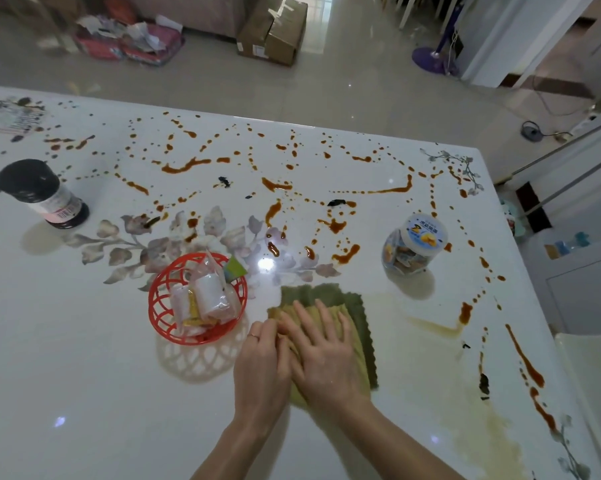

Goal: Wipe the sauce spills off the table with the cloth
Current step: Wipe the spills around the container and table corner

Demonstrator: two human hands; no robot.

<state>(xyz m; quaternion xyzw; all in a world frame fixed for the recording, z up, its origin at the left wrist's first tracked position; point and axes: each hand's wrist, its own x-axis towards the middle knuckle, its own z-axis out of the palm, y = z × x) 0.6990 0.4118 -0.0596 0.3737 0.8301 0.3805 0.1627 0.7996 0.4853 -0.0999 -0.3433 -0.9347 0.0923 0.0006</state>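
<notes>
A folded green and yellow cloth (352, 308) lies on the white table (84, 375) near its front middle. My right hand (326, 355) presses flat on the cloth with straight fingers. My left hand (262, 365) sits beside it, fingers curled at the cloth's left edge and seeming to pinch it. Orange-brown sauce spills (274, 185) streak and dot the far half of the table and run down its right side (531, 368). Pale smeared sauce (434, 327) shows just right of the cloth.
A red wire basket (160, 306) with wrapped packets stands left of the cloth. A clear snack jar with a white lid (413, 247) stands to the upper right. A dark bottle (46, 195) stands at the far left. The table's edge runs along the right.
</notes>
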